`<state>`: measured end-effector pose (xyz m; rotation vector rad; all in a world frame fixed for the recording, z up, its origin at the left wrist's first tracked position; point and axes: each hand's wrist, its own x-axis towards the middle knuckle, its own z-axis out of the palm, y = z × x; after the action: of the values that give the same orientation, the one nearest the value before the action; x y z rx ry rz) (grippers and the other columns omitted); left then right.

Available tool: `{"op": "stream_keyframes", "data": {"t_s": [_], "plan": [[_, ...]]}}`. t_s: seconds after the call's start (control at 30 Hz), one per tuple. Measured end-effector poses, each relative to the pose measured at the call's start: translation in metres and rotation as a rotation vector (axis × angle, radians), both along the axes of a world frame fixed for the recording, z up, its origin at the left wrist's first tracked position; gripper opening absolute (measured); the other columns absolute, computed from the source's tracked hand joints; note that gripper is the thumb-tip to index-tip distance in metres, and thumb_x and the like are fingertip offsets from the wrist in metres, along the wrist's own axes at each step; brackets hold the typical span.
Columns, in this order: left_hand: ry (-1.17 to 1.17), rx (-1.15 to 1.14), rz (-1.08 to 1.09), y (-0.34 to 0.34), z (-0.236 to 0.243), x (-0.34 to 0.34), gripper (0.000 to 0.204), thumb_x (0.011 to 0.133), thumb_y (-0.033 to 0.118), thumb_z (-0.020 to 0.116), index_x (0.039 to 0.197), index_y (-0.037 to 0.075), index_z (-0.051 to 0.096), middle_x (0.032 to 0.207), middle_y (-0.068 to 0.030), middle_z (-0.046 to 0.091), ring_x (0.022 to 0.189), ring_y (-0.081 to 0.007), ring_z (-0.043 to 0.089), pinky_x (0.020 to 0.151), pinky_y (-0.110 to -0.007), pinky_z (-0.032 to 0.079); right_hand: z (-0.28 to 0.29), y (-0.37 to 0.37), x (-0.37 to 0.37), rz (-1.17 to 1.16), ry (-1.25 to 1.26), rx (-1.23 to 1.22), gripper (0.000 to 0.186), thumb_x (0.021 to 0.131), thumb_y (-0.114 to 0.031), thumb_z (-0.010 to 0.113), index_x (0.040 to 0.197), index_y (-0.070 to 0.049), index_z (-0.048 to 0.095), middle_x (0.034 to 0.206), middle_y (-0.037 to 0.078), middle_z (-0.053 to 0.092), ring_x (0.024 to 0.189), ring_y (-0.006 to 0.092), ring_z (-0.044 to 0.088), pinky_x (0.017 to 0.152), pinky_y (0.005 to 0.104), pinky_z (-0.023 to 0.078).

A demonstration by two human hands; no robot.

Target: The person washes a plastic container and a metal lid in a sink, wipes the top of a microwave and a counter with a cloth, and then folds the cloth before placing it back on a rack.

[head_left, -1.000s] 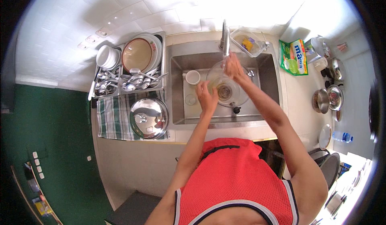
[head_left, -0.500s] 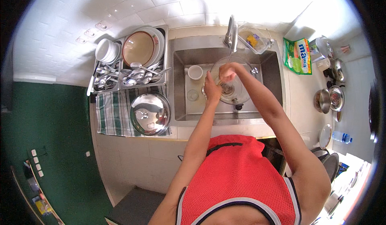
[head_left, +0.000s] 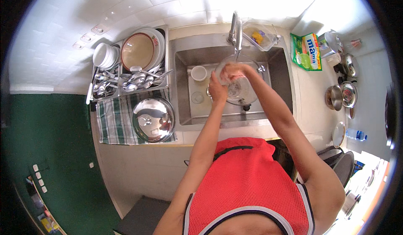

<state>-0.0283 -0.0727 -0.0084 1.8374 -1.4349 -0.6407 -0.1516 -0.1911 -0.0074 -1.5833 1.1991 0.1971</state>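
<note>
My left hand [head_left: 217,88] grips the left edge of a large clear glass bowl [head_left: 248,91] in the steel sink [head_left: 281,92]. My right hand [head_left: 232,72] is curled inside the bowl, just below the tap [head_left: 237,42]; whatever it may hold is hidden. A small white bowl [head_left: 198,73] and a small clear glass dish [head_left: 197,97] sit at the sink's left side. A black round object [head_left: 245,107] shows at the bowl's lower edge.
A rack [head_left: 117,93] of plates, bowls and cutlery stands left, above a striped towel [head_left: 110,121] and steel lid [head_left: 151,119]. A clear tray [head_left: 266,45] with a yellow item is behind the sink. A green packet [head_left: 304,54] and steel bowls [head_left: 335,97] line the right counter.
My right hand has come down from the tap into the glass bowl and curled. My left hand has moved slightly up onto the bowl's edge. The view has shifted slightly.
</note>
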Motion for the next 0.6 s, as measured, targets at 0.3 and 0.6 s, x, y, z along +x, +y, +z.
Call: {"op": "stream_keyframes", "data": {"t_s": [0.3,0.6], "plan": [[-0.027,0.004,0.019,0.002,-0.015,0.006,0.074,0.071,0.004,0.07,0.136,0.0,0.036,0.116,-0.0252,0.057,0.106,-0.0421,0.056,0.09,-0.046,0.045,0.008,0.008,0.005,-0.034,0.127,-0.12,0.023,0.078,-0.018,0.058,0.09,-0.001,0.069,0.079,0.007,0.067,0.068,0.0204,0.063,0.059,0.0345,0.052],[-0.02,-0.011,-0.009,0.0,-0.009,0.003,0.071,0.07,0.0,0.068,0.134,0.001,0.038,0.119,-0.0253,0.056,0.108,-0.0421,0.055,0.09,-0.046,0.045,-0.014,0.012,-0.008,0.016,-0.005,-0.164,0.03,0.077,-0.019,0.056,0.085,0.009,0.065,0.071,0.026,0.063,0.07,0.0303,0.066,0.066,0.0425,0.053]]}}
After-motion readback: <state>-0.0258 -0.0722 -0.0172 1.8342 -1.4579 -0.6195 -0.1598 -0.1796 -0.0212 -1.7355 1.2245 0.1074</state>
